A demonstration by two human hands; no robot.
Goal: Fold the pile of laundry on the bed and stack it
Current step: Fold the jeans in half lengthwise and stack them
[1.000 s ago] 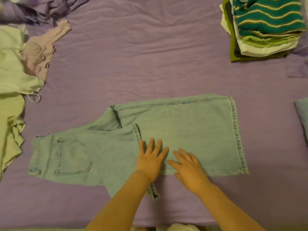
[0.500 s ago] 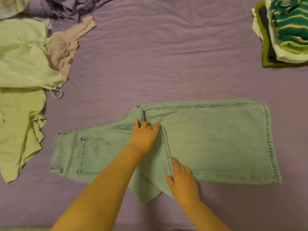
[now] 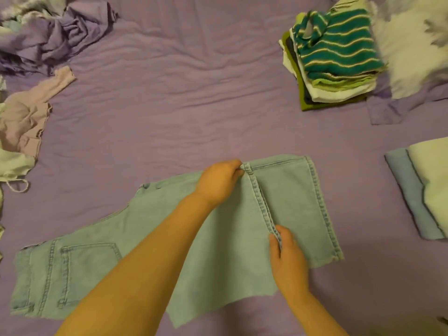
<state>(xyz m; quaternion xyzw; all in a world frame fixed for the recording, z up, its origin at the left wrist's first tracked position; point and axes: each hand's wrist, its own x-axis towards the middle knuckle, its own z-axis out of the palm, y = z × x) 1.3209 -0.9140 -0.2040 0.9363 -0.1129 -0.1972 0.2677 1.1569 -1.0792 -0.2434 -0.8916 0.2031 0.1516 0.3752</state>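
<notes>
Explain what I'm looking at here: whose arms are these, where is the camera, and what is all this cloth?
There is no machine here: a person wears a camera on the head, so you look down along their bare arms at a purple bed. The left hand and right hand each pinch the hem of a leg of the light blue jeans, at its far and near ends. At far right sits a stack of folded clothes, topped by a teal striped piece. More folded items lie at the right edge, and unfolded laundry waits at left.
</notes>
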